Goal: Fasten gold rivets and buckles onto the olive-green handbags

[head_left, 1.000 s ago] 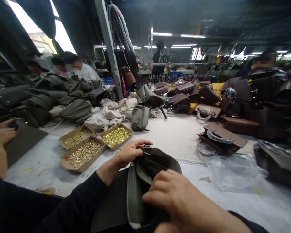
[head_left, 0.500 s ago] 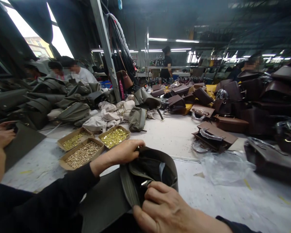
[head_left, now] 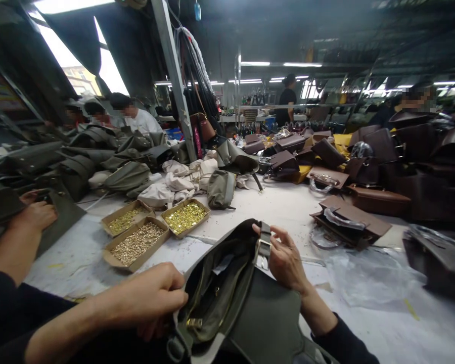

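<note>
A dark olive handbag is tilted open in front of me, its lining and gold zip pulls showing. My left hand is closed on the bag's rim at the left, the fingertips partly hidden behind the edge. At the far right end of the opening, my right hand pinches the short strap with a square metal buckle. A pale tag lies against the lining inside. The bag's large flap hangs down on the right, below my right hand.
Cardboard trays hold gold metal fittings, left of the bag. A co-worker's hand works on another olive bag at far left. Olive bags are heaped behind, brown bags at right. Clear plastic wrap lies on the white table.
The bag has been turned, so its opening now slants towards me. My right hand has gone from inside it to the buckled strap; my left hand has shifted lower and left along the rim.
</note>
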`<act>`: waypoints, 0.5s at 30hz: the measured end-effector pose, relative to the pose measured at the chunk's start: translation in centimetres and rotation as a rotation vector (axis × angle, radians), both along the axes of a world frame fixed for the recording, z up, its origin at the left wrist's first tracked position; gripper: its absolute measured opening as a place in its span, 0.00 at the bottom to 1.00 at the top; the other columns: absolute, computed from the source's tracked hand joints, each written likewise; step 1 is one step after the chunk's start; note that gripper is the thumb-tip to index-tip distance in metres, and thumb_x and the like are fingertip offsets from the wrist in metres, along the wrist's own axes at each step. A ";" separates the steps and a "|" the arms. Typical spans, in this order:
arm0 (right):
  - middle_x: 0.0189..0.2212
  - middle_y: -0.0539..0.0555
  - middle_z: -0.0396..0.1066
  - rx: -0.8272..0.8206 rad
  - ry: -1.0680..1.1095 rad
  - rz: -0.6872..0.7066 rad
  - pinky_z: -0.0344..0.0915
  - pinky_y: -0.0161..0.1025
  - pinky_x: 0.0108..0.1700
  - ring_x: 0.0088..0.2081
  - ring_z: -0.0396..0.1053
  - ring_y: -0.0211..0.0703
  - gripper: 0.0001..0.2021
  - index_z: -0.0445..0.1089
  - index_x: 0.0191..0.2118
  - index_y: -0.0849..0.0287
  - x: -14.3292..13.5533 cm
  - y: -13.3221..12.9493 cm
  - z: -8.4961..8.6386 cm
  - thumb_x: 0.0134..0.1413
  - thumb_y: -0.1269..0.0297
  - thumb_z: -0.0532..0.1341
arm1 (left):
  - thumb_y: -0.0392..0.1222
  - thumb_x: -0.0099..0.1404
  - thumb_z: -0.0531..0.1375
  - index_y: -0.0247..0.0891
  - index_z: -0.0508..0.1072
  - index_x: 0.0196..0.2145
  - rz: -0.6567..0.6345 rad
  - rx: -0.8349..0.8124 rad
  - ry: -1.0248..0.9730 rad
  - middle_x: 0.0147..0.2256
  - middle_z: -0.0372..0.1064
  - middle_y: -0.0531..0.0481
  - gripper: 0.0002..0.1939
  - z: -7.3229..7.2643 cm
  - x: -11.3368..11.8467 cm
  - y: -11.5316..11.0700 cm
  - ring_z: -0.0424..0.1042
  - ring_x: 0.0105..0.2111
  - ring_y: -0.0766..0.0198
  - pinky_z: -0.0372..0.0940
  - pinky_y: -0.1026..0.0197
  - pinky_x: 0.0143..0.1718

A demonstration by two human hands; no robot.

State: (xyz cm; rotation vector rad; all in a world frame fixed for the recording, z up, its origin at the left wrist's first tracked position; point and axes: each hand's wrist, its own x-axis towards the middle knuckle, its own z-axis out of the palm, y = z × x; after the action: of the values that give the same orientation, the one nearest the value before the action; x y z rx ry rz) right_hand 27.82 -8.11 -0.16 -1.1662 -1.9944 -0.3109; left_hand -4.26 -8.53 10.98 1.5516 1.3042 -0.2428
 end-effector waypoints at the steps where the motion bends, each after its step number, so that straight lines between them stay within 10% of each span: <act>1: 0.54 0.58 0.76 -0.007 0.069 0.042 0.71 0.50 0.51 0.54 0.68 0.52 0.24 0.69 0.61 0.55 -0.7 0.4 -0.5 0.65 0.79 0.51 | 0.48 0.58 0.56 0.41 0.62 0.20 -0.014 -0.003 0.016 0.15 0.68 0.51 0.13 0.0 0.1 -0.1 0.63 0.11 0.62 0.54 0.65 0.14; 8: 0.49 0.56 0.76 -0.079 0.384 0.181 0.77 0.44 0.46 0.47 0.73 0.47 0.17 0.71 0.52 0.52 -3.3 2.7 -2.1 0.63 0.77 0.56 | 0.53 0.60 0.62 0.39 0.69 0.20 -0.376 0.732 0.284 0.20 0.68 0.49 0.18 1.4 1.0 2.1 0.65 0.21 0.61 0.50 0.60 0.25; 15: 0.51 0.60 0.74 0.084 0.219 0.128 0.75 0.54 0.51 0.53 0.68 0.55 0.33 0.53 0.71 0.50 -4.1 3.8 -3.9 0.65 0.77 0.57 | 0.38 0.71 0.51 0.38 0.74 0.36 -0.540 0.915 0.141 0.40 0.75 0.42 0.13 1.0 4.3 5.6 0.75 0.41 0.54 0.65 0.57 0.44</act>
State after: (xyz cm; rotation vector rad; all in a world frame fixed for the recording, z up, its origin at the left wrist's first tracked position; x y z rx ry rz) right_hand 23.70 -4.34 -4.03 -0.9715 -1.8360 -0.1911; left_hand 0.04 -2.90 11.98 2.7076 1.1232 -0.0812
